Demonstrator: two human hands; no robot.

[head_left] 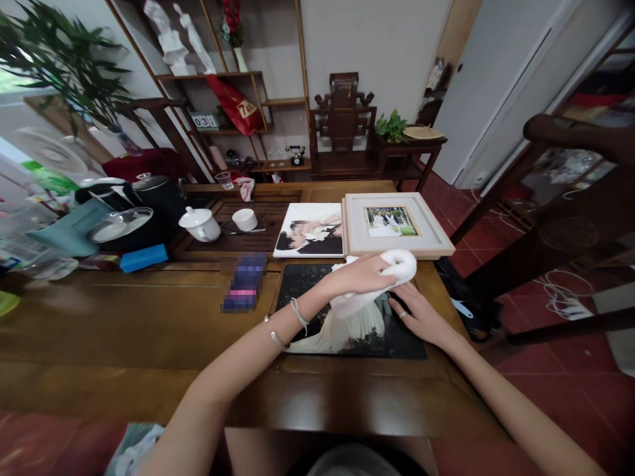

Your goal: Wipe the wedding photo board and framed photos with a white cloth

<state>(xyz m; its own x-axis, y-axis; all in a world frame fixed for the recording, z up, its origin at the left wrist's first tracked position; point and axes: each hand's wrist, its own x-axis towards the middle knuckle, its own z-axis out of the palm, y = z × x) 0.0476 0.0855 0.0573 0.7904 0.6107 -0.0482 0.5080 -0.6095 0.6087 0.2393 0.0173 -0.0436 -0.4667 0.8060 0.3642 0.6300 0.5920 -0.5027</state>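
Observation:
A dark photo panel (pixel 401 342) with a pale gown in its picture lies flat on the wooden table (pixel 149 317) in front of me. Over its upper part, my left hand (pixel 364 273) is closed on a bunched white cloth (pixel 403 264), part of which hangs below the palm. My right hand (pixel 421 317) lies at the panel's right side, its fingers stretched out towards the cloth. Whether those fingertips touch the cloth I cannot tell. Behind the panel are a frameless photo print (pixel 310 231) and a pale-framed photo (pixel 430 235), side by side.
A phone-like item (pixel 245 283), blurred out, lies left of the panel. Farther left are a blue box (pixel 143 258), a white lidded cup (pixel 200 225), a small white bowl (pixel 245 219) and a black pot (pixel 157 198). A dark wooden chair (pixel 546 225) stands on the right.

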